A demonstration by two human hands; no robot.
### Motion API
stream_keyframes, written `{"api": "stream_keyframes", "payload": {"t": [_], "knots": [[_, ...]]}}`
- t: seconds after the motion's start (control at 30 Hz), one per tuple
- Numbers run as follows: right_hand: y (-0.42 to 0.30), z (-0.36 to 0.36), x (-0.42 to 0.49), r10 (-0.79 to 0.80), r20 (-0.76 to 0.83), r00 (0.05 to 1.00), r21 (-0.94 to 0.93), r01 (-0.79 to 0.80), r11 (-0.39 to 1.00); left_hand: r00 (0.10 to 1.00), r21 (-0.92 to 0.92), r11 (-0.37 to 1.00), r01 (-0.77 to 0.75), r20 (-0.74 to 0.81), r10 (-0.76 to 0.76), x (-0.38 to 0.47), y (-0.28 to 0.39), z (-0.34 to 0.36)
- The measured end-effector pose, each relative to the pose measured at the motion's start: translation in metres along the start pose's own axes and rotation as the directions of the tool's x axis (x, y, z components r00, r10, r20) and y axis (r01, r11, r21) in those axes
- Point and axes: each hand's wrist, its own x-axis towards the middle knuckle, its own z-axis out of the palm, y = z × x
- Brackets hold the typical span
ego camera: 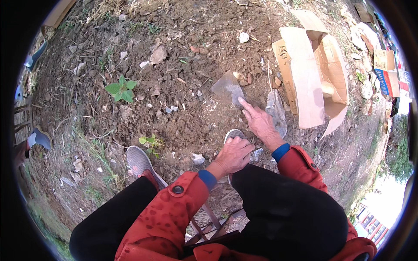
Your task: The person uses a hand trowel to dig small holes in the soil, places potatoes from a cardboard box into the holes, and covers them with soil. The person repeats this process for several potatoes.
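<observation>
My right hand point(259, 122) reaches over the soil with its palm down and its front fingers apart. Its forefinger tip overlaps the lower edge of a clear plastic sheet or bag point(227, 86); actual contact is unclear. Just beyond that hand lies a crumpled clear plastic bag point(276, 112), streaked with dirt. My left hand point(232, 155) rests at my right knee point(251, 176), fingers curled down and palm hidden. Below them, the tip of my right shoe point(234, 133) shows, while my left shoe point(140, 160) stands on the ground at the left.
To the right, an opened cardboard box point(307, 78) holds a pale rounded object point(327, 89). Green plants point(121, 88) point(152, 143) grow among stones point(198, 159). A wooden seat frame point(212, 218) is under me. Another person's shoe point(43, 137) appears at far left; a smaller carton point(385, 73) stands far right.
</observation>
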Motion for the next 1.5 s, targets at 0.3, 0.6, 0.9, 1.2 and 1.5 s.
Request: {"api": "stream_keyframes", "payload": {"t": [0.3, 0.6, 0.9, 1.2, 1.5], "knots": [[0.026, -0.028, -0.019, 0.22, -0.009, 0.976, 0.34, -0.204, 0.918, 0.995, 0.006, 1.0, 0.008, 0.095, -0.009, 0.003, -0.002, -0.005], [0.011, -0.033, -0.138, 0.42, 0.143, 0.896, 0.547, -0.425, 0.721, 0.99, -0.112, 0.984, 0.138, 0.046, -0.134, -0.033, 0.004, -0.012], [-0.018, -0.037, -0.14, 0.454, 0.227, 0.862, 0.516, -0.501, 0.695, 0.99, 0.043, 0.992, 0.115, 0.075, -0.118, -0.053, -0.001, -0.022], [-0.001, 0.005, -0.118, 0.279, 0.099, 0.955, 0.553, -0.286, 0.782, 0.987, 0.076, 0.99, 0.122, 0.097, -0.129, -0.046, 0.001, -0.018], [-0.017, 0.029, -0.078, 0.304, -0.001, 0.953, 0.558, -0.252, 0.791, 0.983, 0.117, 0.985, 0.129, 0.119, -0.142, -0.043, 0.005, -0.018]]}}
